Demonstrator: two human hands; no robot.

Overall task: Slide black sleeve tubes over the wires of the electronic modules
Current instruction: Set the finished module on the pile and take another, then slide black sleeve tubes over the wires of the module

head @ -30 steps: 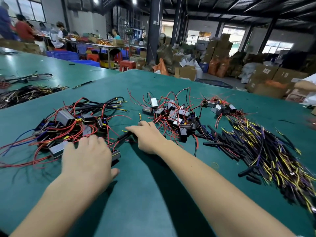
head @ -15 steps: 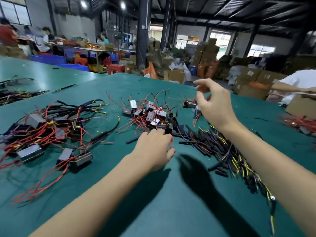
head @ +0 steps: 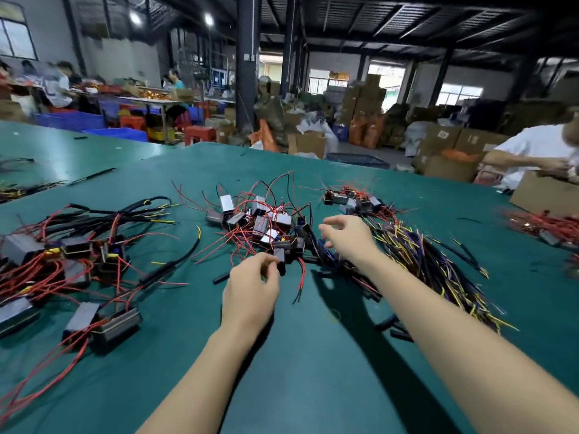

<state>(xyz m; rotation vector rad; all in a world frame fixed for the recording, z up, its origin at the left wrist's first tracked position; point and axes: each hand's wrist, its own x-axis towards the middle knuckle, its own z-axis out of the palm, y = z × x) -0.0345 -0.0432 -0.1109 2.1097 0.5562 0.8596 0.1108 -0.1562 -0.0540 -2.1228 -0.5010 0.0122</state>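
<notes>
From the head view, the left hand point(head: 252, 285) pinches a small black box-shaped module point(head: 279, 257) at the near edge of the tangled middle pile of red-wired modules point(head: 260, 219) on the green table point(head: 313, 371). The right hand point(head: 347, 238) hovers empty, fingers loosely curled, beside the heap of black sleeve tubes point(head: 423, 264). Lifting now could snag neighbouring red wires and drag the pile.

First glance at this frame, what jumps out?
The tangle of small modules with red wires at the table's centre, with both hands at its near edge: the left hand pinches a black module, the right hand hovers with curled fingers. A sprawl of black sleeve tubes fans out to the right.
</notes>
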